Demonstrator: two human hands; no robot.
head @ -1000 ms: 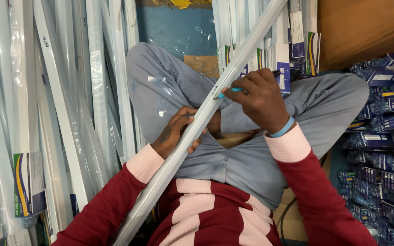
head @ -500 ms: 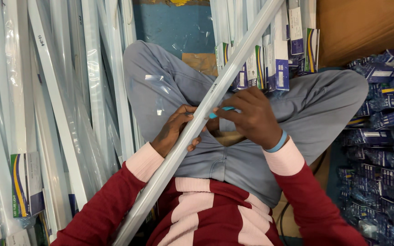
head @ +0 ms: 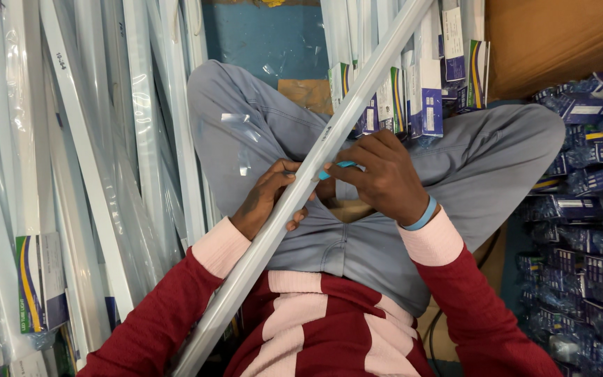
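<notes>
landmark: long white tube fixture, lying diagonally across the person's lap; every place below is relative to it.
far left of it: a stack of wrapped white tube fixtures in clear plastic, roughly upright in the frame, some with printed card sleeves at the lower ends.
left hand: under and behind the tube at mid-length, fingers curled round it from the left side. Clenched on the tube, supporting it.
tube axis: runs from bottom left by the red sleeve up to top right, past the frame edge. Lower end is out of view near the person's waist.
small blue tool: just right of the tube, touching or very near its edge; only a short blue piece shows, so I cannot tell what kind it is.
right hand: right of the tube, fingers pinched on the blue tool, fingertips against the tube's side. Wears a blue wristband.
key relation: the tube passes between the two hands; the left grips it, the right works at its flank at about the same height. Both equally near, contact point just above the left hand's grip.
lap: grey trousers, legs crossed beneath the tube.
upper right of it: boxed tubes standing on end, a brown carton beyond.
far right of it: a pile of small blue boxes.
</notes>
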